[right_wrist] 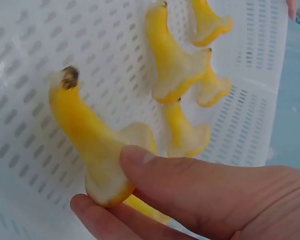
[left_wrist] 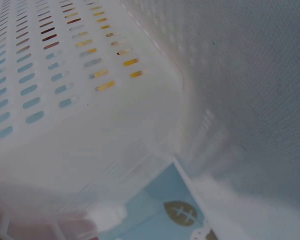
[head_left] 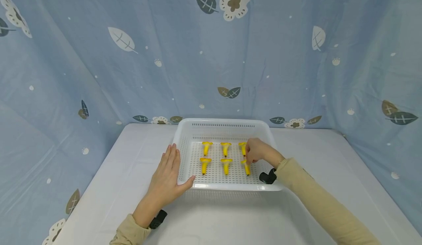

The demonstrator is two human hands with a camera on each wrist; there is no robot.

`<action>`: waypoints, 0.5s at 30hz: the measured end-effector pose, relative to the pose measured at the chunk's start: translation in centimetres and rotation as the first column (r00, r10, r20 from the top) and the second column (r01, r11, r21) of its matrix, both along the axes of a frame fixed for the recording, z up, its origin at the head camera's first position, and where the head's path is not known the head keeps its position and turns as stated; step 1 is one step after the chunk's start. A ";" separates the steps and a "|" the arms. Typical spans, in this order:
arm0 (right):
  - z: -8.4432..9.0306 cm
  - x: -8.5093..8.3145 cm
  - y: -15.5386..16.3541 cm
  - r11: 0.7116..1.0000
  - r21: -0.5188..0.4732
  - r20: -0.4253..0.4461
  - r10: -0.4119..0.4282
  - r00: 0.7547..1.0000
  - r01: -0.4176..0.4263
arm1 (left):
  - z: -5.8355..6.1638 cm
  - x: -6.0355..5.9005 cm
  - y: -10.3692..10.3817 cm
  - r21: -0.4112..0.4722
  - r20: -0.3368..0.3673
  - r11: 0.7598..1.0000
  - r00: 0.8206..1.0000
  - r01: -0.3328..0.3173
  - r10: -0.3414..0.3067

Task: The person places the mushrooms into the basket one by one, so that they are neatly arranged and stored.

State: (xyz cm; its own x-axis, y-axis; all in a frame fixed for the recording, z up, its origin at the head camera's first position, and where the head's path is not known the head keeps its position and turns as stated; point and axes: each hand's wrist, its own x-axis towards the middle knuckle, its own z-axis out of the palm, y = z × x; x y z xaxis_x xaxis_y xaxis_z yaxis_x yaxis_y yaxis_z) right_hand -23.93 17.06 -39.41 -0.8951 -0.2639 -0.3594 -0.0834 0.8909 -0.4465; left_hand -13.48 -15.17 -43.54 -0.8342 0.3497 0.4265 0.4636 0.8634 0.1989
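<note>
A white perforated plastic basket (head_left: 230, 187) holds several yellow trumpet-shaped mushrooms in two rows. My right hand (head_left: 260, 152) pinches the front right mushroom (right_wrist: 87, 132) between thumb and fingers at its flared cap. That mushroom's dark-tipped stem points toward the basket's near side. Straight fingers of my left hand (head_left: 166, 182) lie along the left rim, the thumb stretched to the front corner. Within the right wrist view, a second mushroom (right_wrist: 170, 57) and others lie beyond the pinched one. The left wrist view shows the basket's slotted wall (left_wrist: 125, 110), with yellow visible through the slots.
Under the basket is a white-covered table (head_left: 211, 219). Behind and around it hangs a blue curtain (head_left: 184, 62) printed with leaves and flowers. Black wrist cameras sit on both wrists, the right one (head_left: 267, 177) over the basket's front right corner.
</note>
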 end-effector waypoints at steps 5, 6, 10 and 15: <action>-0.5 -0.1 0.0 1.000 0.012 0.004 -0.003 1.000 0.003 | 0.0 0.0 0.0 -0.004 0.015 1.000 1.000 -0.005 0.005; -0.6 -0.1 0.0 1.000 0.014 0.007 0.000 1.000 0.000 | 0.1 0.0 0.0 -0.005 0.019 1.000 1.000 -0.006 0.006; -0.9 -0.3 0.0 1.000 0.027 0.022 0.003 1.000 -0.004 | 0.1 0.1 0.0 -0.006 0.021 1.000 1.000 -0.005 0.005; -1.0 -0.3 0.1 1.000 0.020 0.012 0.006 1.000 -0.006 | 0.1 0.0 0.0 -0.008 0.014 1.000 1.000 -0.001 0.001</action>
State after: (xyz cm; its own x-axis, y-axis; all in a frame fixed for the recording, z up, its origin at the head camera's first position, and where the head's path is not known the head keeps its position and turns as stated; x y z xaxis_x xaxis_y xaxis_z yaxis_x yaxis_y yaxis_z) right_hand -24.26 17.12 -40.44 -0.8894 -0.2615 -0.3750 -0.0834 0.8993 -0.4293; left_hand -13.44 -15.15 -43.44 -0.8403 0.3522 0.4121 0.4600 0.8655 0.1984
